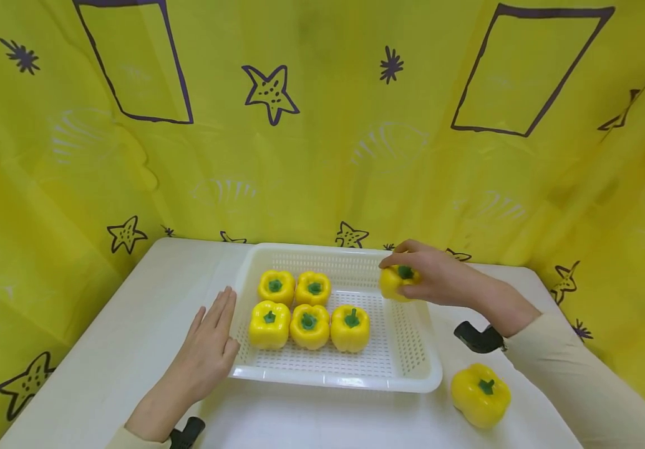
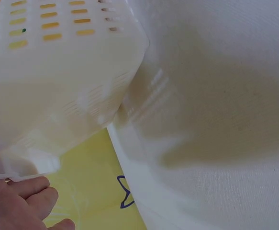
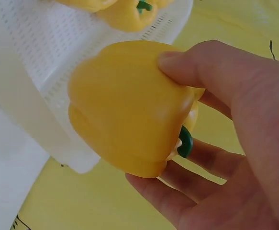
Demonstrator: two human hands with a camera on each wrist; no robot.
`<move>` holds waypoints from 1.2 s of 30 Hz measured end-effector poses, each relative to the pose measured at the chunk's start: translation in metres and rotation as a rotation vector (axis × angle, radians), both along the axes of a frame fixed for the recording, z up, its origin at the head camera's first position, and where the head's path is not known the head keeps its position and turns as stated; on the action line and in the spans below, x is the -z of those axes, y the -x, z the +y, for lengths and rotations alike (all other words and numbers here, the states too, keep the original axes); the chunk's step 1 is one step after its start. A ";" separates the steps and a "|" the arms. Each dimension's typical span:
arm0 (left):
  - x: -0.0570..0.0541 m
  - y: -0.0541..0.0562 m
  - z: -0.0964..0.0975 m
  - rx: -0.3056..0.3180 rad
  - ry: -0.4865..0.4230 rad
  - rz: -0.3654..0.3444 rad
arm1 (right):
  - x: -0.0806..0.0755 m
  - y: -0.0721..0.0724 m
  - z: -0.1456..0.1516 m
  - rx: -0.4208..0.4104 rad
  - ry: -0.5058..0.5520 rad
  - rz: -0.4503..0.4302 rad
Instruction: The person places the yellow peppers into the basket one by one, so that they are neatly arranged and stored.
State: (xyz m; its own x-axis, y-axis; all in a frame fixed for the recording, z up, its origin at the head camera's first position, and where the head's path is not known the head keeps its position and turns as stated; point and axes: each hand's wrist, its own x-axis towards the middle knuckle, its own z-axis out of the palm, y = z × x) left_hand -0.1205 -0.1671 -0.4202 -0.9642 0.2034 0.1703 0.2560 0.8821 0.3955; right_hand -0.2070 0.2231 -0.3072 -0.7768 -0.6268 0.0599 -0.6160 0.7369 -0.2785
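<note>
My right hand [image 1: 433, 273] grips a yellow bell pepper [image 1: 392, 284] over the right back part of a white plastic basket [image 1: 334, 378]. In the right wrist view, thumb and fingers wrap the held bell pepper [image 3: 129, 105] near its green stem. Several yellow bell peppers [image 1: 310, 327] sit in the basket's left and middle, two behind and three in front. My left hand [image 1: 208, 346] lies along the basket's left side with straight fingers. Its fingers [image 2: 41, 196] show by the basket rim in the left wrist view; whether they touch it I cannot tell.
Another yellow bell pepper [image 1: 480, 395] rests on the white table [image 1: 277, 418], right of the basket and near my right sleeve. A yellow curtain [image 1: 322, 168] with dark star drawings hangs behind the table and along both sides. Black straps circle both wrists.
</note>
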 end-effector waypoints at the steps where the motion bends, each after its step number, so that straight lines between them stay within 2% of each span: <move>1: 0.000 0.000 0.000 0.000 0.001 0.001 | 0.002 0.001 -0.002 -0.006 0.001 0.003; 12: 0.000 0.000 0.000 -0.001 0.001 -0.003 | 0.020 0.013 -0.021 -0.072 0.011 0.007; 36: 0.001 0.001 -0.002 0.007 -0.008 0.003 | 0.047 0.032 -0.056 -0.018 -0.025 -0.108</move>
